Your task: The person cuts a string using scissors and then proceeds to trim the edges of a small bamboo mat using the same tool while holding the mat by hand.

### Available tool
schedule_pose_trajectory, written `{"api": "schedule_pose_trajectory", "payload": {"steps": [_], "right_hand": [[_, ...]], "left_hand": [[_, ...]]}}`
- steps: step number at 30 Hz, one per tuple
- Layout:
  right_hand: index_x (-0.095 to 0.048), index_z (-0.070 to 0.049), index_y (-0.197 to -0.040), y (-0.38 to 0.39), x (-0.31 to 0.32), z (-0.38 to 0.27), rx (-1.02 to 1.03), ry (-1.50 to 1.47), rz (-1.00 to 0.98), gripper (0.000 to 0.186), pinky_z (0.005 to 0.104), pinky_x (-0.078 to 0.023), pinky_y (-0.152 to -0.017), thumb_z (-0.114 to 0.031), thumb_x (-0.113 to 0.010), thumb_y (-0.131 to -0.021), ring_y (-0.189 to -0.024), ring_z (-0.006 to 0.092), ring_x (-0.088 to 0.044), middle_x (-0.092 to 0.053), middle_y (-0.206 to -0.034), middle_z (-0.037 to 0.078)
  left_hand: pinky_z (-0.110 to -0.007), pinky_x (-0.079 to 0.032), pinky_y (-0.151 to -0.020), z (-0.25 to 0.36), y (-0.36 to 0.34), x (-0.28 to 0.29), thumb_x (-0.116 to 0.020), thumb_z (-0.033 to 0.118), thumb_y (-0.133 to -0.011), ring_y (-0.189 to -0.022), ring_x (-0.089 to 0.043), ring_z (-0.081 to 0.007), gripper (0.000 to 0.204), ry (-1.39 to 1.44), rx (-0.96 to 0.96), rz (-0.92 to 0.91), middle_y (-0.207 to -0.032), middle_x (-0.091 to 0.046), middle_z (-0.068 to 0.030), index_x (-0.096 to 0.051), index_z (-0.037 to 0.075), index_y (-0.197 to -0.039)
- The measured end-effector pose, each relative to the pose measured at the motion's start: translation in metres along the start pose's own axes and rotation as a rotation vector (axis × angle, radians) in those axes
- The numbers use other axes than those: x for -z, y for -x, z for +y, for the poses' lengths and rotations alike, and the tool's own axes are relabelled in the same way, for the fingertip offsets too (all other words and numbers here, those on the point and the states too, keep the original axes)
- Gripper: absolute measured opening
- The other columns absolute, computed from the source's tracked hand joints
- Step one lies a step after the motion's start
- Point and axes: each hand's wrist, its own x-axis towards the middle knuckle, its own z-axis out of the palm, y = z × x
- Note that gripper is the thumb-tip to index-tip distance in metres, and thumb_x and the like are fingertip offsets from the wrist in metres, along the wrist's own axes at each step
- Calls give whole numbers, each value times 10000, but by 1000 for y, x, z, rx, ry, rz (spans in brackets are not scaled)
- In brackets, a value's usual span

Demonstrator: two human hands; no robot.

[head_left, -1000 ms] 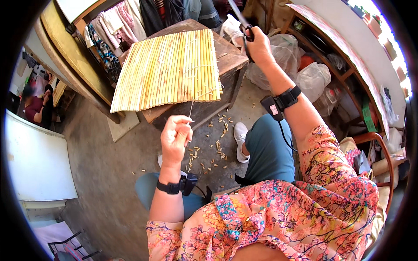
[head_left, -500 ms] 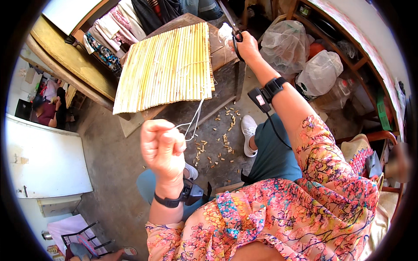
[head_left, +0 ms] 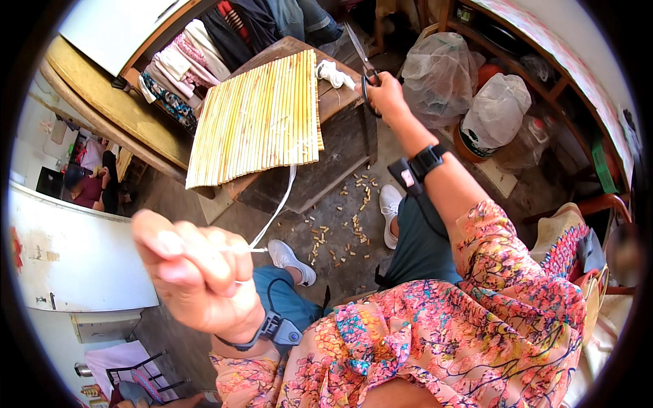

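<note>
A mat of yellow reed-like sticks (head_left: pixel 262 112) tied side by side lies on a wooden table (head_left: pixel 338 109). White string (head_left: pixel 284 197) runs from the mat's near edge to my left hand (head_left: pixel 204 275), whose curled fingers close on it, raised near me over the floor. A short string end sticks out by the little finger side. My right hand (head_left: pixel 386 96) holds scissors (head_left: pixel 369 69) by their black handles, past the table's right corner, with the blades pointing up and away. Beside the mat, close to the scissors, lies a bundle of white string (head_left: pixel 334 73).
Short cut stick pieces (head_left: pixel 354 228) litter the floor by my shoes. Plastic-covered containers (head_left: pixel 500 102) stand at the right under a shelf. Clothes (head_left: pixel 190 54) hang at the back left. Another person (head_left: pixel 88 187) sits far left; a chair (head_left: pixel 598 204) stands right.
My left hand has come nearer and to the left, drawing the string straighter. My right hand with the scissors sits slightly lower in view, and the string bundle shows apart from it.
</note>
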Motion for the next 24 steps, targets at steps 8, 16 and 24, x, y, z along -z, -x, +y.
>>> {"api": "schedule_pose_trajectory", "payload": {"steps": [8, 16, 24], "right_hand": [[-506, -14, -847, 55, 15, -17, -65, -609, 58, 242, 235, -415, -492, -78, -695, -709, -555, 110, -524, -549, -689, 50], [-495, -40, -953, 67, 31, -48, 89, -1093, -479, 253, 232, -441, -510, -55, -655, -758, -661, 174, -610, -592, -1048, 198], [-468, -22, -953, 71, 31, -51, 21, -1227, -697, 224, 247, -473, -526, -44, -614, -785, -674, 215, -641, -624, -937, 200]], "left_hand": [[-204, -188, -424, 10, -133, -27, -494, 91, -912, -492, -235, -64, 148, -29, -17, -262, -604, -324, 10, -445, -25, -990], [-199, -267, -344, -103, -214, 17, -592, 173, -855, -389, -313, -69, 162, -90, 258, 126, -579, -472, -31, -526, 40, -918], [-211, -280, -420, -188, -154, 49, -544, 221, -893, -429, -305, -67, 204, 83, 476, 190, -642, -490, -30, -562, 40, -986]]}}
